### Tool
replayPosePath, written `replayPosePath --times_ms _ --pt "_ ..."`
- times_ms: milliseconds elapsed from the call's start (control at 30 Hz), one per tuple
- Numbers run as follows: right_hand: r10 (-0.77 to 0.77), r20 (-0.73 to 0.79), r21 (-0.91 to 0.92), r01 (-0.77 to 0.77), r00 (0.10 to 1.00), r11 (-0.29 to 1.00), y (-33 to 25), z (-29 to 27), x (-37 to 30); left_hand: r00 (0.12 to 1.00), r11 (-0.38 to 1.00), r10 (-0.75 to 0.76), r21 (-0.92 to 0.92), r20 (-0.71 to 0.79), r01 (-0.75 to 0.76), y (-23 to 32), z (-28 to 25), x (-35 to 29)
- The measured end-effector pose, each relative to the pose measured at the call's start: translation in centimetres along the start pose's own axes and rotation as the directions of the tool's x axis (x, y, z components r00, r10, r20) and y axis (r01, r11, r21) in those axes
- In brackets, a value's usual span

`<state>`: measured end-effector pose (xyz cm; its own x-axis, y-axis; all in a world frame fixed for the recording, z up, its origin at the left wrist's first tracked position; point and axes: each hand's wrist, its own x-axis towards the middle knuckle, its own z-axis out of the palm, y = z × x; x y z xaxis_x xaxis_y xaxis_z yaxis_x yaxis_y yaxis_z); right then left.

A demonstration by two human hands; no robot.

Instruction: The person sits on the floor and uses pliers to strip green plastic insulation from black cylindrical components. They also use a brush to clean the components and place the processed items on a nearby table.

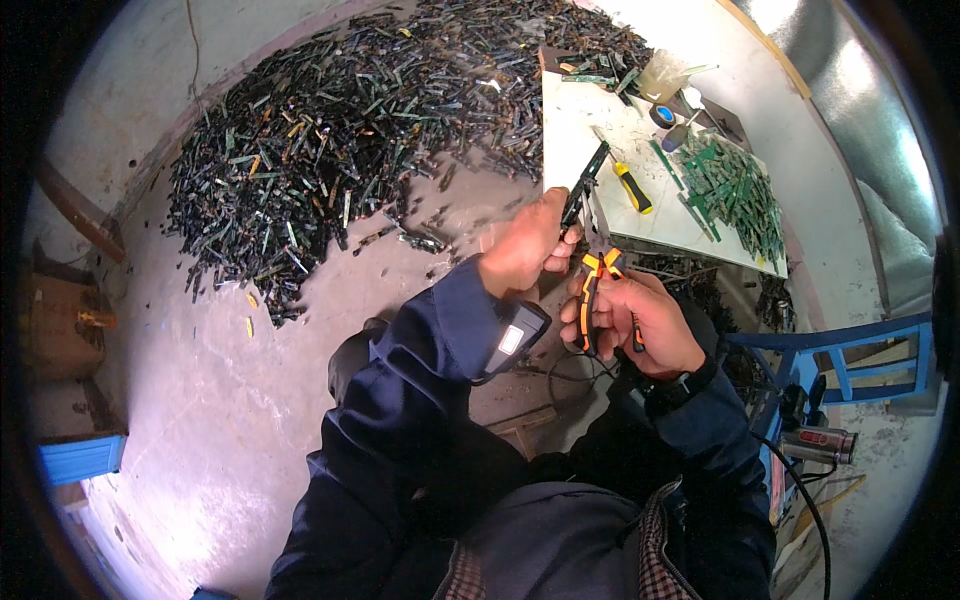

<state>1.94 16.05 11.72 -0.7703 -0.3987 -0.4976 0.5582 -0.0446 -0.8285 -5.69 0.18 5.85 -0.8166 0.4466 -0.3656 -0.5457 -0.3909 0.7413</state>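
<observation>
My left hand [530,245] is closed around a long, narrow black plastic part [584,187], which tilts up over the near left edge of the white table [580,125]. Close by on the right, my right hand [655,325] grips a pair of pliers [588,300] with orange and black handles. The jaws point up toward the black part; whether they touch it I cannot tell. On the table, just beyond the pliers, lies a yellow and black screwdriver [632,188]. A pile of green circuit board strips [730,185] covers the table's right side.
A large heap of dark, narrow strips [330,150] spreads over the floor at the far left. A translucent cup [660,78] and a small blue and black round item [662,115] stand toward the table's back. At right are a blue chair [800,340] and a metallic cylinder [815,444] beside a black cable.
</observation>
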Motion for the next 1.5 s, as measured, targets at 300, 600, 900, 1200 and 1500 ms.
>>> replayPosePath --times_ms 300,600,900,1200,1500 --pt "-0.049 -0.149 -0.2 0.018 0.988 0.98 0.4 0.5 0.2 1.0 0.998 0.01 0.055 0.026 -0.012 -1.2 -0.4 0.7" --pt "-0.098 -0.147 -0.386 0.034 0.984 0.922 0.9 -0.4 0.4 0.986 0.944 0.135 0.315 -0.098 -0.098 -1.4 0.7 -0.2" --pt "-0.089 -0.15 -0.401 0.022 0.985 0.916 0.6 0.1 -0.1 0.999 0.994 -0.042 0.102 -0.007 0.043 -1.6 0.2 0.0" --pt "-0.071 -0.145 -0.42 0.004 0.987 0.907 0.3 -0.6 -0.3 0.999 0.994 -0.048 0.101 -0.012 0.049 -1.5 0.6 0.0" --pt "0.08 -0.124 -0.174 -0.101 0.989 0.979 -0.8 -0.5 -0.9 0.994 0.993 -0.107 -0.038 0.037 0.109 -2.2 0.7 0.2"
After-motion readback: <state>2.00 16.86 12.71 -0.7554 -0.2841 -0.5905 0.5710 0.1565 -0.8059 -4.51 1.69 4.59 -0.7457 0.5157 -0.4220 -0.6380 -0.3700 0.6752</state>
